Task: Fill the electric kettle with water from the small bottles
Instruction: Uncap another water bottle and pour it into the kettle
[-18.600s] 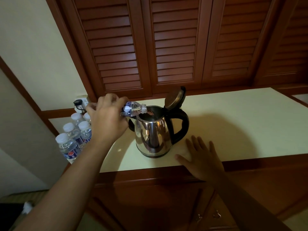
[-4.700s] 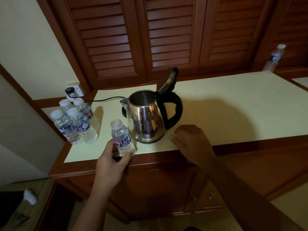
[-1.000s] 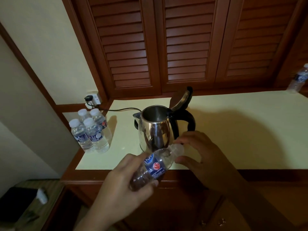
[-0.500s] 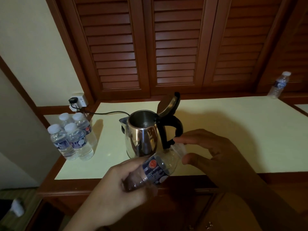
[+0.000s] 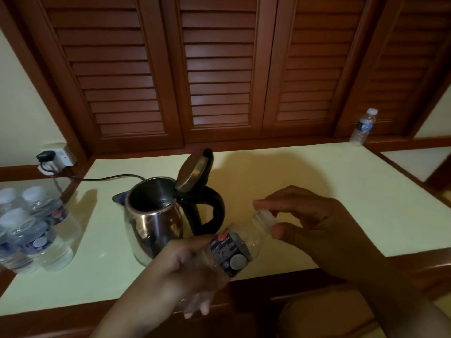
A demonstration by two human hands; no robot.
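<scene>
A steel electric kettle (image 5: 156,215) with a black handle stands on the pale counter (image 5: 317,191), its lid (image 5: 192,174) tipped up and its mouth open. In front of it, my left hand (image 5: 180,272) grips a small water bottle (image 5: 234,247) by its body, tilted with the neck pointing right. My right hand (image 5: 314,225) pinches the bottle's white cap (image 5: 267,217) between thumb and fingers. Three more capped small bottles (image 5: 26,230) stand together at the counter's left end.
A black cord (image 5: 105,178) runs from the kettle to a plug in the wall socket (image 5: 55,158) at the back left. Another bottle (image 5: 363,126) stands at the far right corner. Louvred wooden doors (image 5: 219,69) rise behind the counter.
The view has tilted and shifted. Both hands with the bottle have stayed in front of the kettle, my right fingers still on the cap, now closed tighter around it.
</scene>
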